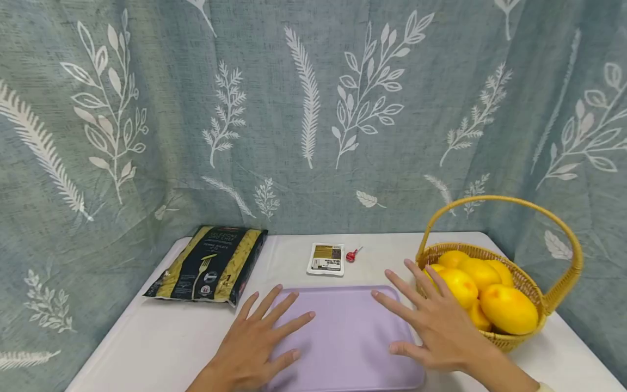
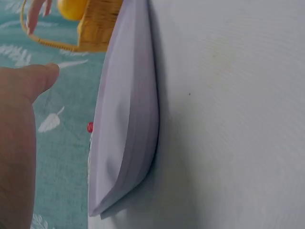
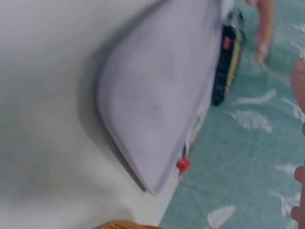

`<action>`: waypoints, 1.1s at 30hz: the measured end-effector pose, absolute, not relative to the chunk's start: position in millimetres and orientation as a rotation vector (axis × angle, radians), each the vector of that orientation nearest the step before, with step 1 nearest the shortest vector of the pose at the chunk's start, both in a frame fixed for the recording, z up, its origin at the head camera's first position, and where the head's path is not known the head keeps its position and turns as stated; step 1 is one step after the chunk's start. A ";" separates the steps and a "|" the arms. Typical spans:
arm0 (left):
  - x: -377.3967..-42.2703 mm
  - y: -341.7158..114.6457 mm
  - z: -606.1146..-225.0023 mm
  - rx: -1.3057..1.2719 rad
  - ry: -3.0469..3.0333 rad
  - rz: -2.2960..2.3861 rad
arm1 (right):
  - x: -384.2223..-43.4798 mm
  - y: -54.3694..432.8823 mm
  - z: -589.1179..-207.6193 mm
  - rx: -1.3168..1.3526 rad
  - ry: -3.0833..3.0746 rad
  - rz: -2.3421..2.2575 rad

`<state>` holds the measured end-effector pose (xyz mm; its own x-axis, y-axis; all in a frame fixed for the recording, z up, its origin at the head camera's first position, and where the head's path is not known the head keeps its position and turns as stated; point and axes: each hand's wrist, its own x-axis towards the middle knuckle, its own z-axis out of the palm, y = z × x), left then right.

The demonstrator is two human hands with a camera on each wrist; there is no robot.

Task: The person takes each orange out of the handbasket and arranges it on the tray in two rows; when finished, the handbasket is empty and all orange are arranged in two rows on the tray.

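A lilac tray (image 1: 348, 337) lies on the white table, with both hands held over its sides. My left hand (image 1: 254, 340), fingers spread and straight, overlaps the tray's left edge in the head view and holds nothing. On the other side my right hand (image 1: 436, 321) spreads its fingers too, overlapping the tray's right edge and the front of a wicker basket (image 1: 531, 288). Yellow mangoes (image 1: 508, 309) fill that basket under its tall handle. In the left wrist view the thumb (image 2: 40, 78) stands apart from the tray (image 2: 116, 105).
A dark bag of penne pasta (image 1: 208, 267) lies at the back left. Behind the tray are a small white packet with a brown and gold label (image 1: 326, 259) and a red lollipop (image 1: 351, 255). A leaf-patterned curtain (image 1: 294, 109) hangs along the table's back and sides.
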<state>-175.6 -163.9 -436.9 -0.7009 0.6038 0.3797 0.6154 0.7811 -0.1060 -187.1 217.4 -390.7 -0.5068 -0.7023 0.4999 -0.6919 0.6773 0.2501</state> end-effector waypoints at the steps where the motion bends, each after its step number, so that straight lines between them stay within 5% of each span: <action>1: -176.2 -163.8 -437.1 -0.902 -2.590 -0.066 | -187.4 219.6 -388.2 1.046 -2.322 -0.012; 33: -219.4 -172.4 -471.0 -0.217 -2.761 -1.062 | -204.1 261.0 -360.2 0.369 -2.922 0.225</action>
<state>-219.4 -172.4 -471.0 -0.9740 0.0727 0.2147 0.1979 0.7348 0.6488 -204.1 261.0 -360.2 -0.9516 -0.2305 0.2035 -0.2589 0.9576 -0.1262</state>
